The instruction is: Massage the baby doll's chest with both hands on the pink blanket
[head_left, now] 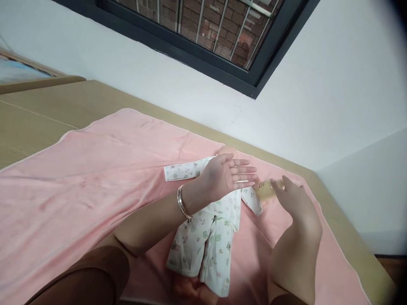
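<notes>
My left hand [227, 174] is held out palm up over the chest of a baby doll, its fingers stretched and a silver bangle on the wrist. In my right hand [294, 197] is a small bottle [265, 190] of pale yellow colour, tilted with its far end toward my left fingertips. The doll wears a white printed top [224, 209] and matching trousers [216, 245]. Its head [226, 150] shows only in part behind my left hand, and its feet [186, 287] stick out at the bottom. One sleeve [181, 170] lies stretched to the left.
Under the doll spreads a pink blanket [104, 156] with slight creases, laid on a wooden surface [41, 110]. A white wall [318, 93] rises behind it, with a dark-framed barred window [203, 34]. A wooden-edged item [28, 78] sits at the far left.
</notes>
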